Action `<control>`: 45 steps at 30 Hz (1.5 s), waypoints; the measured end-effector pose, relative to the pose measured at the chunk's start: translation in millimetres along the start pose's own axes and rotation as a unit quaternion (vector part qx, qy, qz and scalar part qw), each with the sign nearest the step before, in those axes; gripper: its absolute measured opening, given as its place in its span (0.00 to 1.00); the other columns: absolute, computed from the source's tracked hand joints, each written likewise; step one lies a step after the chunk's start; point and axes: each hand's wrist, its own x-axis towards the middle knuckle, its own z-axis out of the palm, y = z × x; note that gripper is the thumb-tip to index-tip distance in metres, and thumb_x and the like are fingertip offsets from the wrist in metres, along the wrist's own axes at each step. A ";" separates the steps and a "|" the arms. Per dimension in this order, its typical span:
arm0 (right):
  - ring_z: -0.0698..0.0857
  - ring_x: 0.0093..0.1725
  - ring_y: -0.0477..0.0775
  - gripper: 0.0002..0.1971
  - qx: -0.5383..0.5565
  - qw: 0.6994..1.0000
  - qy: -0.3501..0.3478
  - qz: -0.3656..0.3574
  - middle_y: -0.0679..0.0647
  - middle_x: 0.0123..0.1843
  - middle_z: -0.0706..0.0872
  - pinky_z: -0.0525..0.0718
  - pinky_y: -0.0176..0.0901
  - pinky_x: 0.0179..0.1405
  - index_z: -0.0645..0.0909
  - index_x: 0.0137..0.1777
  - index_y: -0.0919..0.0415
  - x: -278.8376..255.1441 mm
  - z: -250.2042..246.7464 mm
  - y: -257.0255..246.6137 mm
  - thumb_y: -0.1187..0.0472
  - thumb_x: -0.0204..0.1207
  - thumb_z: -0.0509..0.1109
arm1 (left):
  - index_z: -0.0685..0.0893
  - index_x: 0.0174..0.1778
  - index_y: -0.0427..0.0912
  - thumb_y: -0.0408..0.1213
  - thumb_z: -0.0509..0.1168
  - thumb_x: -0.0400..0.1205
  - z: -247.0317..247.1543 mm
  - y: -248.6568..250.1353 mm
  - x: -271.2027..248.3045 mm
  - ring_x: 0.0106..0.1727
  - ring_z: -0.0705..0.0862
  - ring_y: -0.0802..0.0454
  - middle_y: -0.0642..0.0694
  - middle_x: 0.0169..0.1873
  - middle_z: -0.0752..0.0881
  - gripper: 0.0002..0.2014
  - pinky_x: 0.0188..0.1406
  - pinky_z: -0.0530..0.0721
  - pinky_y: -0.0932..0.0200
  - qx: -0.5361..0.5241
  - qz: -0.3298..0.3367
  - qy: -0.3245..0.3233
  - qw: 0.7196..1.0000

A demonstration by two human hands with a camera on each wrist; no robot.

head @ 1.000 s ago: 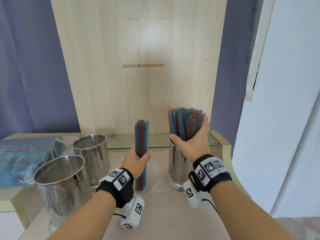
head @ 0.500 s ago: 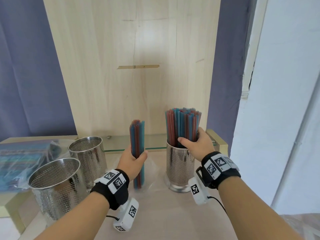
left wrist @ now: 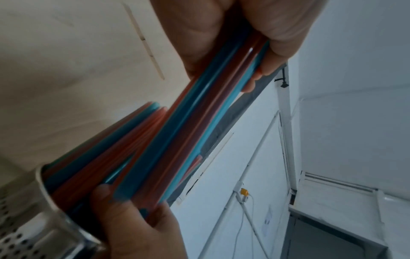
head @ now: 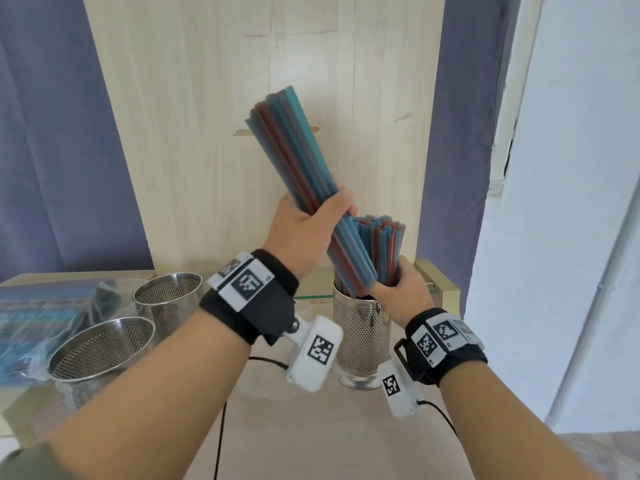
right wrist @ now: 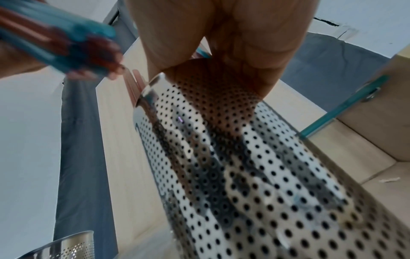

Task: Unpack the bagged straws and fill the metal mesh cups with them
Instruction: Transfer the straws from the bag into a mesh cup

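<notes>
1. Head view: left hand (head: 304, 233) clenches a tilted straw bundle (head: 298, 161), its lower end at the rim of the filled mesh cup (head: 360, 334); right hand (head: 401, 292) grasps the standing straws (head: 379, 251) there.
2. Left wrist view: fingers (left wrist: 272, 43) wrap the bundle.
3. Right wrist view: palm against the perforated cup wall.

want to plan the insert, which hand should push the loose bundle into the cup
Left. The left hand already grips the loose bundle, tilted over the cup; the right hand holds its straws aside.
</notes>
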 end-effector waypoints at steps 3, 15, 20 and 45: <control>0.87 0.52 0.48 0.26 0.011 1.000 -0.013 0.002 0.48 0.53 0.88 0.88 0.45 0.51 0.77 0.64 0.54 0.4 -0.3 1.4 0.51 0.68 0.82 | 0.85 0.32 0.54 0.35 0.69 0.80 11.5 -10.3 8.4 0.38 0.85 0.53 0.52 0.30 0.86 0.12 0.46 0.86 0.49 0.044 0.019 0.038 0.998; 0.83 0.62 0.37 0.57 0.086 0.988 -0.126 0.026 0.42 0.64 0.82 0.82 0.38 0.63 0.60 0.78 0.49 -20.1 5.4 21.8 0.51 0.50 0.91 | 0.85 0.29 0.61 0.42 0.69 0.75 10.7 -42.8 8.8 0.39 0.85 0.56 0.53 0.31 0.87 0.10 0.43 0.83 0.55 0.041 -0.006 0.089 0.995; 0.82 0.61 0.38 0.57 0.023 0.996 -0.087 0.007 0.39 0.62 0.80 0.83 0.40 0.62 0.59 0.78 0.49 -20.5 12.4 27.7 0.48 0.51 0.90 | 0.83 0.36 0.44 0.37 0.70 0.80 9.4 -52.7 11.1 0.37 0.84 0.58 0.53 0.30 0.87 0.07 0.42 0.84 0.62 0.056 -0.004 0.101 0.993; 0.80 0.62 0.43 0.57 -0.043 0.995 -0.085 -0.005 0.42 0.64 0.78 0.77 0.30 0.59 0.54 0.80 0.52 -24.3 10.9 17.0 0.52 0.57 0.88 | 0.73 0.43 0.51 0.42 0.74 0.75 14.5 -76.0 29.4 0.44 0.83 0.53 0.52 0.43 0.76 0.13 0.40 0.84 0.64 0.191 0.006 0.068 0.979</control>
